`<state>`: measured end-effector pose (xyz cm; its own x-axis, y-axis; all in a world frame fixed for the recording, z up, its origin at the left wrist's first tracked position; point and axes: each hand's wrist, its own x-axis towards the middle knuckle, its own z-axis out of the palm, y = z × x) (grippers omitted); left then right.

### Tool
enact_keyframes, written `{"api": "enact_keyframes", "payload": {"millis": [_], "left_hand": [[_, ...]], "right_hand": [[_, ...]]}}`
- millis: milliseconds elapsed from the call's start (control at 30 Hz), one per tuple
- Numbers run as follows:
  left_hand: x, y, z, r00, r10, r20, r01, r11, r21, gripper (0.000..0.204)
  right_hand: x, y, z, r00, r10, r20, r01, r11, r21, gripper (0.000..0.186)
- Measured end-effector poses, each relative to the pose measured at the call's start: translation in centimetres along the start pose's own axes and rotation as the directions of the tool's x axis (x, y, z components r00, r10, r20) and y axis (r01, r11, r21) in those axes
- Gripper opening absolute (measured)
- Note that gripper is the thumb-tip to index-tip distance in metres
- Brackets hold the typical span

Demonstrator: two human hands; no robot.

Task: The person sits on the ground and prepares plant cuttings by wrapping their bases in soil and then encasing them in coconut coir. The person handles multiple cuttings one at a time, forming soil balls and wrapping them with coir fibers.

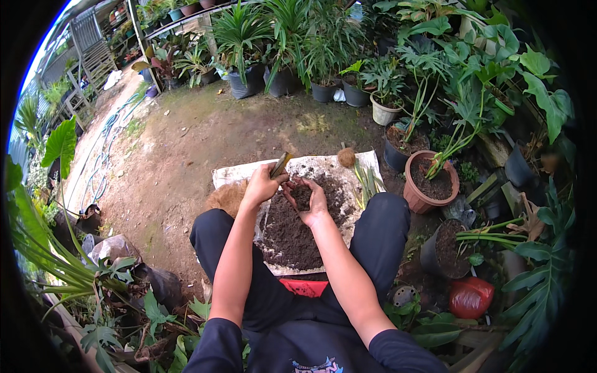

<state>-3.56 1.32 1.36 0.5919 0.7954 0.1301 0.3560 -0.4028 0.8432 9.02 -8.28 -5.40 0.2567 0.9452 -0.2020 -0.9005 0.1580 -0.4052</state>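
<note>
My left hand [265, 185] grips a narrow tool [281, 165] with some yellow on it, tilted upward. My right hand [316, 205] is cupped around dark soil [301, 196], its fingertips close beside my left hand. Beneath both hands, a heap of soil [289, 242] lies on a whitish sack [230, 176]. Brown fibrous material [224, 199] sits at the sack's left. Toward its right are a small fibrous ball [346, 157] and pale green long leaves [364, 185]. A red object [305, 287] lies between my legs at the sack's near edge.
Potted plants [245, 81] line the back, with more at the right around a terracotta-coloured pot [415, 193]. Large-leaved plants [62, 261] crowd the left. Coiled blue hose [106, 149] runs along the ground at the left. A red bag [471, 297] lies at the lower right.
</note>
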Motion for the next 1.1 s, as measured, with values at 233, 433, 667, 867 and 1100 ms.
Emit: {"api": "enact_keyframes", "payload": {"millis": [233, 433, 667, 867, 1100], "left_hand": [[0.1, 0.3, -1.6, 0.929, 0.054, -0.366, -0.036, 0.998, 0.054, 0.020], [-0.1, -0.5, -2.4, 0.943, 0.010, -0.334, 0.070, 0.972, 0.225, 0.023], [0.7, -2.2, -1.3, 0.942, -0.193, -0.274, 0.294, 0.870, 0.395, 0.034], [1.6, -1.4, 0.2, 0.820, 0.110, -0.561, -0.076, 0.994, 0.084, 0.043], [0.1, 1.8, 0.1, 0.988, -0.126, 0.090, 0.149, 0.618, -0.772, 0.027]], "right_hand": [[0.3, -0.2, -1.4, 0.998, 0.017, -0.055, -0.013, 0.998, 0.061, 0.021], [0.4, -0.9, -2.4, 0.983, -0.044, -0.180, 0.060, 0.995, 0.083, 0.025], [0.6, -0.7, -2.3, 0.985, -0.078, -0.153, 0.098, 0.987, 0.124, 0.028], [0.5, -0.6, -2.5, 0.978, -0.088, -0.189, 0.112, 0.987, 0.120, 0.034], [-0.3, -0.6, -2.5, 0.988, -0.061, -0.140, 0.083, 0.984, 0.158, 0.040]]}}
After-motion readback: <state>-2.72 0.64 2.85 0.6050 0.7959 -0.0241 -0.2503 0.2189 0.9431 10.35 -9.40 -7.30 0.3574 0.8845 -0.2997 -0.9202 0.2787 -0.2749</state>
